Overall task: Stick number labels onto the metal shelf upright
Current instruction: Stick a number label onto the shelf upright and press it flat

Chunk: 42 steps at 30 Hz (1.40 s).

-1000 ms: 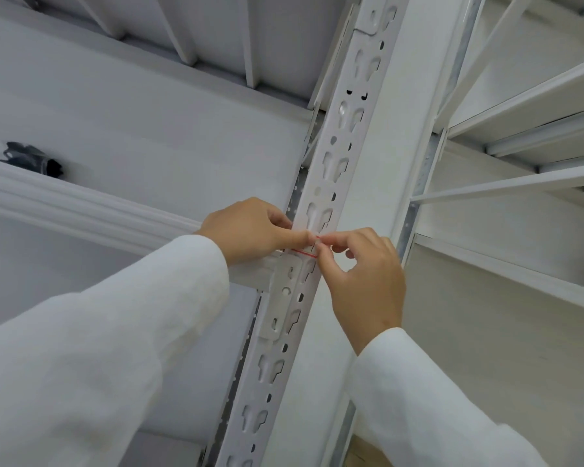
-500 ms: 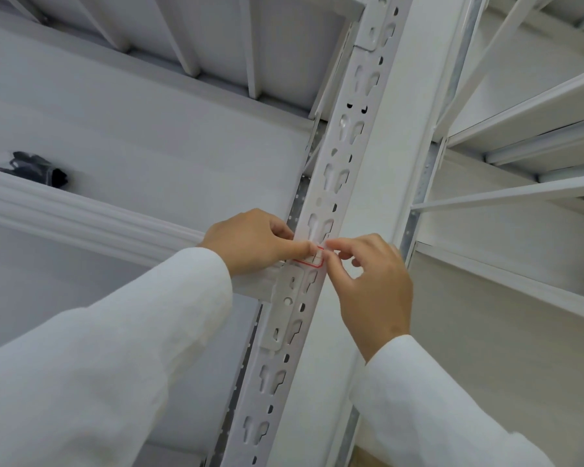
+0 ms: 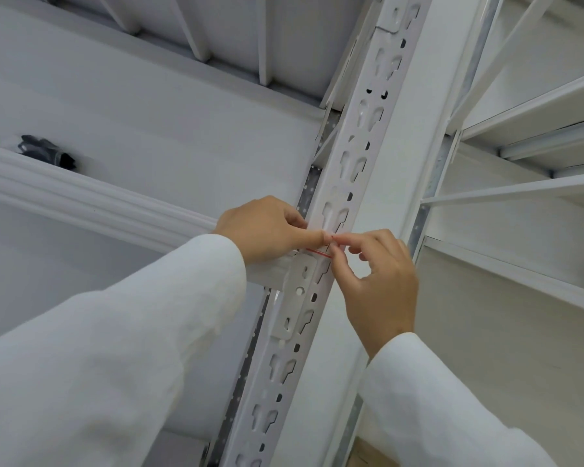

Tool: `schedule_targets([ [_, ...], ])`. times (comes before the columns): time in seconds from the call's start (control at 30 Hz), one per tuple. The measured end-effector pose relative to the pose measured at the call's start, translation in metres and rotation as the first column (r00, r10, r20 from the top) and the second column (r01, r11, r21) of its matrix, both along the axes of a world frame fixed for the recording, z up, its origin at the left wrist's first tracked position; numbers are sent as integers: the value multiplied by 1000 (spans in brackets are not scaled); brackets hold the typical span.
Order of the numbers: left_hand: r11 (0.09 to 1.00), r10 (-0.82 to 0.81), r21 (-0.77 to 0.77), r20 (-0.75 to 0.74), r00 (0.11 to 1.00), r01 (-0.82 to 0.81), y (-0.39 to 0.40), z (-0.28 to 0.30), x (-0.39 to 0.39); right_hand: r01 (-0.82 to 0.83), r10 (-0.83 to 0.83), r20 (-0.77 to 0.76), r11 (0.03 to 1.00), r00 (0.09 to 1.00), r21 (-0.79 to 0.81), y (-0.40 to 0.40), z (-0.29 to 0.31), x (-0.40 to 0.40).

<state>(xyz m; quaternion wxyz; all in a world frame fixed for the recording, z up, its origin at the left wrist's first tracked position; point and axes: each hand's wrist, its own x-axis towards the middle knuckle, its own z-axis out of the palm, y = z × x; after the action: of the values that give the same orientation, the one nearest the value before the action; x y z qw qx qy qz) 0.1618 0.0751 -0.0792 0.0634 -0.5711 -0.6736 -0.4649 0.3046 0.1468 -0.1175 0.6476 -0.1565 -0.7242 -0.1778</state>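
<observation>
A white metal shelf upright (image 3: 361,136) with keyhole slots runs from the bottom middle up to the top right. A small white label with a red border (image 3: 320,249) lies against its face just above a beam bracket (image 3: 299,298). My left hand (image 3: 267,229) has its thumb laid on the label's left part, with the other fingers curled behind the upright's edge. My right hand (image 3: 375,281) pinches the label's right end between thumb and forefinger. Most of the label is hidden under my fingertips.
A white shelf beam (image 3: 81,193) runs leftward from the bracket. A dark crumpled object (image 3: 46,151) lies on the shelf above that beam at the left. More white shelf beams and braces (image 3: 520,187) stand to the right of the upright.
Both hands stay on the label at the same slot. The red edge shows a little more below my left thumb, and the view has shifted slightly.
</observation>
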Motion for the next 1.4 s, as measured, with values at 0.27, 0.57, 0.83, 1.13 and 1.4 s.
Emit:
schedule_targets([
  [0.27,1000,6,-8,-1,1000,-6,-2,1,3,31,-10,165,992,986,-126,-6,4,3],
  [0.57,1000,-8,-25,6,1000,8,-2,1,1,57,-56,74,998,996,-6,-4,7,10],
  [0.83,1000,3,-3,-5,1000,-3,0,0,0,47,-36,55,980,998,-194,-11,10,6],
  [1.13,1000,2,-3,-12,1000,-2,-1,0,0,-46,37,-31,916,999,-399,-18,12,5],
  [1.4,1000,17,12,-19,1000,-16,1,-1,0,205,-191,118,972,974,-117,-19,18,7],
])
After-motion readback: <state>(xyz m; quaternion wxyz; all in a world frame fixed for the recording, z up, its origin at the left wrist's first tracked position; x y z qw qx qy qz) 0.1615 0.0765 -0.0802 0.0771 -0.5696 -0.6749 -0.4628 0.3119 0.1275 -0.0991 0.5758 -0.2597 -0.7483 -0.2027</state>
